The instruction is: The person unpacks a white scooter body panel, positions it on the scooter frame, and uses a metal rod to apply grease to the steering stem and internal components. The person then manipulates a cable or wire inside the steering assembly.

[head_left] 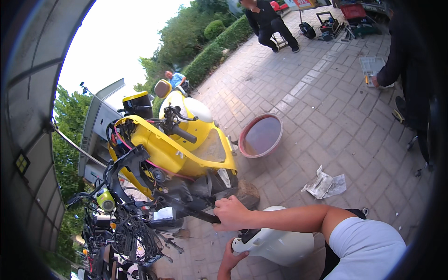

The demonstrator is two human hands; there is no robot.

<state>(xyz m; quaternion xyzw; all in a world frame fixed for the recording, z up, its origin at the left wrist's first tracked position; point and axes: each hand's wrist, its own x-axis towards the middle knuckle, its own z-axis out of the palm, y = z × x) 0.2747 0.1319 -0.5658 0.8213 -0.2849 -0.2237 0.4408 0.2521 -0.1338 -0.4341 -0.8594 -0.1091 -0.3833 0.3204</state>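
Observation:
A partly dismantled yellow scooter [186,140] stands ahead, its front exposed with black frame parts, loose cables and a pink wire. My right hand [231,212] grips a black tube [198,205] at the scooter's lower front, fingers curled round it. Below it, my left hand [233,256] holds the edge of a white curved plastic part [284,247], which sits partly under my right forearm. A tangle of black cables [130,233] hangs to the left of my hands.
A tub of dark water [261,133] and crumpled paper [322,182] lie on the paving. A person [266,23] sits at the back, another [177,79] behind the scooter. A co-worker [401,70] reaches toward an open parts case [373,63]. Tools [329,28] lie beyond.

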